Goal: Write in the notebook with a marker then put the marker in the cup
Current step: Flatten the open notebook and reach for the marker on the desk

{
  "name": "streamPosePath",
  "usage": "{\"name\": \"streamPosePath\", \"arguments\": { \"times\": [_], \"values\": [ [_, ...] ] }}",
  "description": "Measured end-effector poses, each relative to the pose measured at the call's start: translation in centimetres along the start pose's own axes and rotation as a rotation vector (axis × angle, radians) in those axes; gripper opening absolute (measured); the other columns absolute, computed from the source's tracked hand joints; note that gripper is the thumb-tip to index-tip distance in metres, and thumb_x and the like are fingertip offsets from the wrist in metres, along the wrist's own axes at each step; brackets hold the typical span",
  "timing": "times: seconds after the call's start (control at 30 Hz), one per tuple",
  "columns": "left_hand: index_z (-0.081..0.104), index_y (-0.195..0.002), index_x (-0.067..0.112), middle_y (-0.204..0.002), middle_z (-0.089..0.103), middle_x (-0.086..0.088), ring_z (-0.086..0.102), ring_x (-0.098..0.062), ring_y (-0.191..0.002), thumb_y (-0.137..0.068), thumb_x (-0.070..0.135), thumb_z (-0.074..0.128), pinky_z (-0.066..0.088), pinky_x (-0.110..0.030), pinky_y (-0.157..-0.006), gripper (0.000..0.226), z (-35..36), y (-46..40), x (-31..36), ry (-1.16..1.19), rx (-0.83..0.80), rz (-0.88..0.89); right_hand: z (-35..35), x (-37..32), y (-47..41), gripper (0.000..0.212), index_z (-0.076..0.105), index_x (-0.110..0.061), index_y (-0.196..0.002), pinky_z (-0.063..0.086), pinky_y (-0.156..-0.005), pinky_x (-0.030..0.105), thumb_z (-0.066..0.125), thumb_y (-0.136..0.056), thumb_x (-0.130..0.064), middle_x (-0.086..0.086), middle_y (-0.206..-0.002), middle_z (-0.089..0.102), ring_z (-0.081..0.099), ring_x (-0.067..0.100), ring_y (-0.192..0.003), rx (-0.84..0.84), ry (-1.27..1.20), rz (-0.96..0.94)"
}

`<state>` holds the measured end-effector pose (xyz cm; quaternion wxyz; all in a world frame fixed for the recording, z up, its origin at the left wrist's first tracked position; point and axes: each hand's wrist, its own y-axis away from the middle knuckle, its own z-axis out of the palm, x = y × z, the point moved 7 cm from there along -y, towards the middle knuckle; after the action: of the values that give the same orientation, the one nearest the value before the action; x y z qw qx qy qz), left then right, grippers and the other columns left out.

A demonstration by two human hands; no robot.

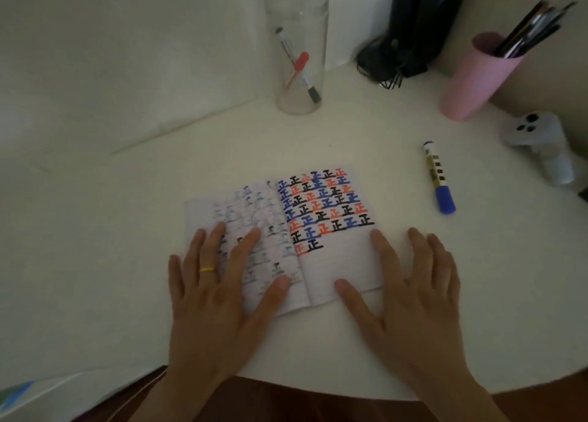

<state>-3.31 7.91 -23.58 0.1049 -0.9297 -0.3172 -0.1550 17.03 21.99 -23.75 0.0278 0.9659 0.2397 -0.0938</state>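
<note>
An open notebook [337,262] lies flat on the white table [127,262], its right page filled with rows of blue, red and black characters. My left hand [216,294] rests flat on the left page, fingers spread, a yellow band on one finger. My right hand [410,297] lies flat on the right page's lower corner and the table. A blue-capped marker [438,177] lies capped on the table to the right of the notebook, apart from both hands. A tall clear glass cup [299,52] stands at the back, holding a red marker and a black marker.
A pink cup [471,81] full of pens stands at the back right. A black device with cables [413,30] sits against the wall between the cups. A white game controller [537,141] lies at the far right. The table's front edge curves just below my wrists.
</note>
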Motion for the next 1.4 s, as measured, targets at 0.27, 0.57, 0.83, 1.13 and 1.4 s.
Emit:
{"name": "streamPosePath", "arguments": {
  "times": [0.27,0.57,0.83,1.13,1.4],
  "values": [
    [0.033,-0.139,0.048,-0.155,0.027,-0.004,0.021,-0.026,-0.146,-0.079,0.082,0.031,0.019,-0.056,-0.119,0.069,0.4,0.0,-0.5,0.075,0.078,0.012,0.9,-0.1,-0.1,0.088,0.028,-0.033,-0.152,0.016,-0.122,0.055,0.018,-0.081,-0.083,0.019,-0.159,0.028,0.020,0.042,-0.149,0.067,-0.011,-0.042],
    [0.054,-0.131,0.031,-0.143,0.049,-0.015,0.043,-0.032,-0.134,-0.080,0.077,0.039,0.031,-0.050,-0.114,0.070,-0.5,1.2,-0.5,0.032,0.201,0.015,-1.0,0.3,2.6,0.056,0.064,-0.012,-0.114,0.045,-0.095,0.045,0.043,-0.088,-0.057,0.016,-0.115,0.065,0.057,0.037,-0.109,0.293,-0.091,-0.063],
    [0.063,-0.103,0.014,-0.118,0.064,-0.016,0.059,-0.035,-0.110,-0.089,0.018,0.053,0.050,-0.043,-0.088,0.018,-2.2,4.8,4.3,-0.158,0.273,0.411,-2.5,-0.2,4.9,0.038,0.063,-0.011,-0.109,0.047,-0.085,0.040,0.040,-0.095,-0.038,0.011,-0.109,0.066,0.060,0.029,-0.099,0.290,-0.082,-0.065],
    [0.064,-0.109,0.027,-0.115,0.062,-0.002,0.060,-0.023,-0.106,-0.093,0.036,0.047,0.051,-0.038,-0.082,0.025,-3.8,-1.1,3.6,-0.128,0.038,0.524,-1.4,-0.1,3.8,0.031,0.065,-0.014,-0.101,0.049,-0.081,0.036,0.045,-0.094,-0.037,0.006,-0.102,0.068,0.061,0.025,-0.093,0.355,-0.054,-0.095],
    [0.060,-0.102,0.030,-0.101,0.063,0.004,0.053,-0.015,-0.092,-0.094,0.053,0.041,0.051,-0.035,-0.074,0.031,-1.4,-10.3,5.9,-0.224,0.088,0.801,-2.9,-3.3,1.4,0.031,0.052,-0.024,-0.115,0.043,-0.079,0.032,0.030,-0.101,-0.041,-0.001,-0.111,0.058,0.052,0.018,-0.093,0.187,0.244,-0.293]
  ]
}}
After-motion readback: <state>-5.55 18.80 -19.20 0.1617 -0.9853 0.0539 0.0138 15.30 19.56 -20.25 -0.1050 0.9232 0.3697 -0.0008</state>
